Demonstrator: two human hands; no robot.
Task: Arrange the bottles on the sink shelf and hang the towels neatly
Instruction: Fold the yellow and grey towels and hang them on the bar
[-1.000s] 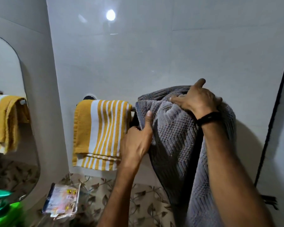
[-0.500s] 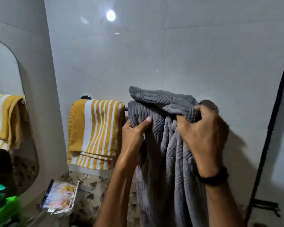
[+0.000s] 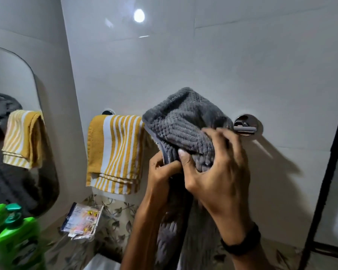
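Observation:
A grey ribbed towel (image 3: 185, 121) is bunched over the right part of the wall rail, its lower length hanging down between my forearms. My left hand (image 3: 160, 172) pinches the towel's edge just below the rail. Close beside it, my right hand (image 3: 217, 168) grips a fold of the same towel. A yellow and white striped towel (image 3: 115, 152) hangs folded on the left part of the rail. The rail's chrome right mount (image 3: 246, 125) shows bare. Green pump bottles (image 3: 14, 234) stand at the lower left.
A curved mirror (image 3: 18, 133) on the left wall reflects both towels. A printed packet (image 3: 82, 221) hangs on the leaf-patterned tiles below the striped towel. A black frame edge (image 3: 328, 172) runs down the right side. White tiled wall fills the background.
Both hands have come together lower down on the grey towel, gathering it. The towel has bunched up leftward, uncovering the right rail mount. The camera has moved closer.

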